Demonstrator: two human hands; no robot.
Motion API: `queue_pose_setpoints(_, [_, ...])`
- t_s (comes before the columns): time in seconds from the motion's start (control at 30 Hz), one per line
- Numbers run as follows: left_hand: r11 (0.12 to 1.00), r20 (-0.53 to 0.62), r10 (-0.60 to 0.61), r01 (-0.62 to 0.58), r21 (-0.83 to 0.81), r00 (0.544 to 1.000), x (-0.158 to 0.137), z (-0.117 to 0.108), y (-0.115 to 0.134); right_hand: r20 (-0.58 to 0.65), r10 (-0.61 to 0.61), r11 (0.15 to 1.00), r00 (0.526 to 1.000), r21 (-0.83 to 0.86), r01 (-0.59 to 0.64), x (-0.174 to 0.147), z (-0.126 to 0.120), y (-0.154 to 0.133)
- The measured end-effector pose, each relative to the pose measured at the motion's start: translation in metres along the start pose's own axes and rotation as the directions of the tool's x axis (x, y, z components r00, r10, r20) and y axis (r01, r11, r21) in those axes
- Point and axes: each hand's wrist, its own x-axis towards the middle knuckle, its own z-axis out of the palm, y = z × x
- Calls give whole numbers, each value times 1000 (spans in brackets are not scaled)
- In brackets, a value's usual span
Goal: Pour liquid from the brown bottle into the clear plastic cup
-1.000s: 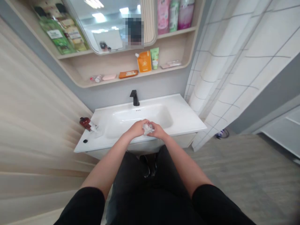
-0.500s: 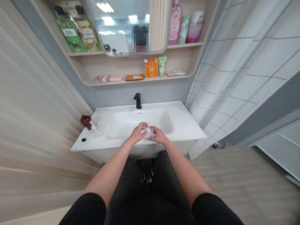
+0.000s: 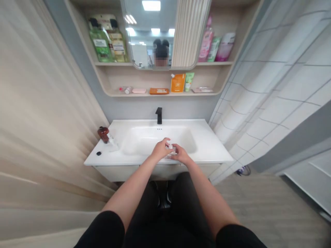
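Note:
Over the front rim of the white sink (image 3: 134,146), both hands meet at a small clear container (image 3: 171,148) with a whitish top. My right hand (image 3: 181,155) grips its right side between thumb and fingers. My left hand (image 3: 161,149) has curled fingers and thumb at its top and left side. Fingers hide much of the container, and its exact kind is too small to make out.
A black faucet (image 3: 159,115) stands behind the basin. At the counter's left are a brown bottle (image 3: 103,134), a clear item (image 3: 112,144) and a black round cap (image 3: 98,153). Above hangs a mirror cabinet (image 3: 152,34); its lower shelf holds an orange pouch (image 3: 178,83) and other toiletries.
The head view has shifted, so the scene sits further right and slightly lower. My left hand has come more over the container's top; both hands stay at it.

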Motion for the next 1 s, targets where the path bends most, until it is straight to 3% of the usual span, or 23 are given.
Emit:
queue_pose_setpoints(0.27, [995,-35,-9,5,-104,999,-4,6,-13,24,46,999,999,-26,-45,-2,1,-15])
queue_pose_setpoints(0.5, [992,-119,-127,125,-21,985,-7,11,10,18,67,997,998,-29,-66,-1,1,-12])
queue_pose_setpoints(0.63, [987,-147,-157,150,-59,977,-7,14,13,5,61,998,998,-29,-61,-1,0,-10])
queue_pose_setpoints(0.87, [993,-247,-93,73,-90,964,-15,30,-1,5,48,998,999,-36,-48,0,1,-4])
queue_pose_setpoints(1.0, [972,-302,-140,73,-224,943,-15,42,-15,-3,51,997,999,-54,-51,1,2,4])
